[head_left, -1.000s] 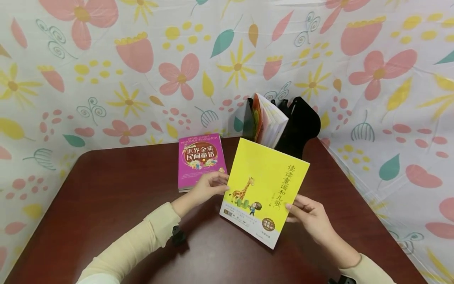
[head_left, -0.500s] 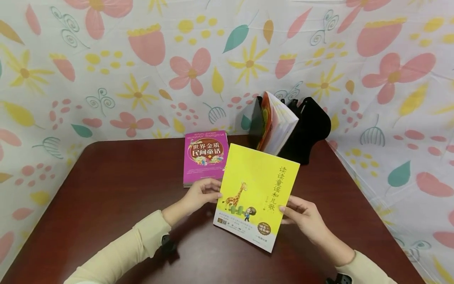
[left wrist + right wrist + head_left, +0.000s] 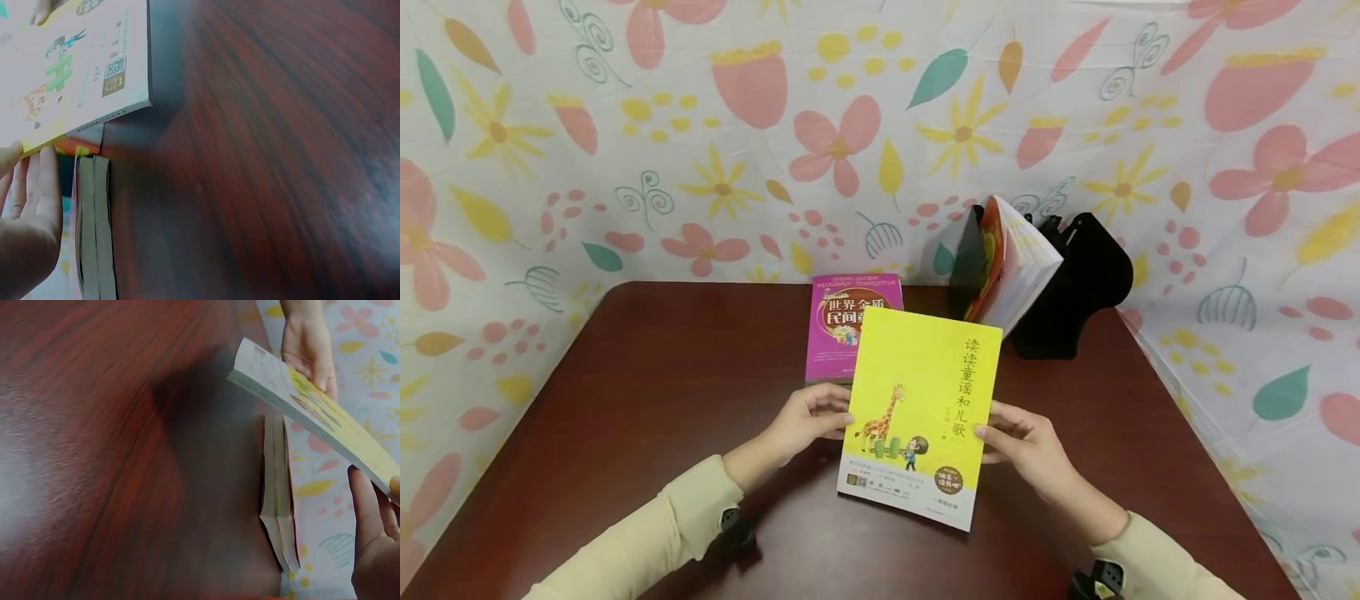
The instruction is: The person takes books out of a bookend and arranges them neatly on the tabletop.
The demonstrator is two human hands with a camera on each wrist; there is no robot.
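Note:
Between both hands is a yellow book (image 3: 917,358) with a giraffe and a child on its cover, tilted up off the table. The left hand (image 3: 805,425) pinches its left edge, thumb on the cover and fingers behind. On the opposite edge, the right hand (image 3: 1033,450) grips it the same way. The right wrist view shows the raised book (image 3: 312,412) above its shadow. Behind it lies a purple book (image 3: 827,358), partly hidden by the yellow one.
At the back right of the dark red wooden table (image 3: 662,375), a black bookend (image 3: 1067,292) holds a leaning book (image 3: 1022,258) with its pages fanned. A flower-patterned cloth (image 3: 737,192) hangs behind and around the table.
Both hands have brought the yellow book left in the head view and turned it more upright. It now covers part of the purple book. The head view has shifted, too.

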